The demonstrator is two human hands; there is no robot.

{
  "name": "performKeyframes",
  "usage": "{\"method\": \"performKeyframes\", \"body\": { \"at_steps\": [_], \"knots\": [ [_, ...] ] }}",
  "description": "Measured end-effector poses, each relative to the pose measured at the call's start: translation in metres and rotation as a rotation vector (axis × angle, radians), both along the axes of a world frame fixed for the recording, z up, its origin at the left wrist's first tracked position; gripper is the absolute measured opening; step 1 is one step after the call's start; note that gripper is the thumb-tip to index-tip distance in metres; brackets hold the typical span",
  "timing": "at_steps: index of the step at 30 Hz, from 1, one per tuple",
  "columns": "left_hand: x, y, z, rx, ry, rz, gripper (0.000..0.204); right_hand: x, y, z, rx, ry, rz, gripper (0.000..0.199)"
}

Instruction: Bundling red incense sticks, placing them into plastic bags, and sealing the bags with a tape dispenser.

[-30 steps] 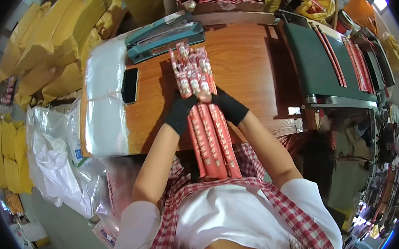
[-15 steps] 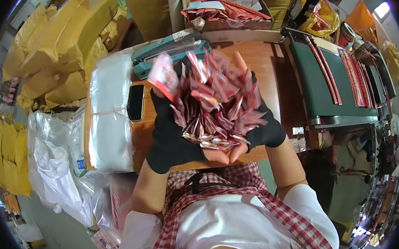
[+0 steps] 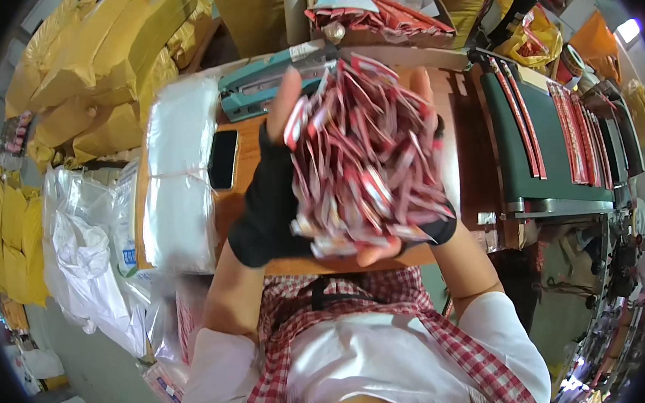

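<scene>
Between my two hands is a thick loose clump of thin red-and-white packets (image 3: 368,160), blurred by motion, standing mostly on edge. My left hand (image 3: 268,187), in a black fingerless glove, presses against its left side with the thumb or a finger raised along it. On the other side my right hand (image 3: 443,228), gloved the same way, cups the clump from the right and below, and most of it is hidden behind the packets. Bare fingertips show under the front edge of the clump and at its upper right.
On the wooden table (image 3: 248,141) lie a tied stack of clear plastic bags (image 3: 178,175), a dark phone (image 3: 224,159) and a teal tool (image 3: 268,87). A cardboard box (image 3: 385,34) of red packets stands behind. At right, a green belt surface (image 3: 517,122) carries red strips.
The packets have been gathered from a spread-out, tumbling heap into a more upright, tighter clump. The loose packet by my left hand no longer sticks out to the side.
</scene>
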State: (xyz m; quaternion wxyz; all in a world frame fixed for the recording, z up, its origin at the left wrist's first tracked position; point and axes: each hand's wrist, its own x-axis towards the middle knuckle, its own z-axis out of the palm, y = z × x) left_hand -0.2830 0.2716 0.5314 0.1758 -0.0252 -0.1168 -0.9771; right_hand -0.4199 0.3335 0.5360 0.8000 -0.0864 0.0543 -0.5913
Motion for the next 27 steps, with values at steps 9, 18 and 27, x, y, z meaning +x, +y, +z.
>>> {"method": "performKeyframes", "body": {
  "at_steps": [9, 18, 27],
  "knots": [
    [0.075, 0.015, -0.043, -1.105, -0.419, 0.468, 0.065, 0.035, 0.024, 0.025, -0.778, 1.796, -0.728, 0.091],
    [0.096, 0.013, -0.101, -0.637, -0.229, 0.309, 0.062, 0.065, -0.016, -0.051, -0.412, 1.143, 0.055, 0.083],
    [0.114, 0.026, -0.147, -0.456, -0.332, 0.342, 0.047, 0.090, -0.047, -0.073, -0.664, 1.085, 0.305, 0.054]
  ]
}}
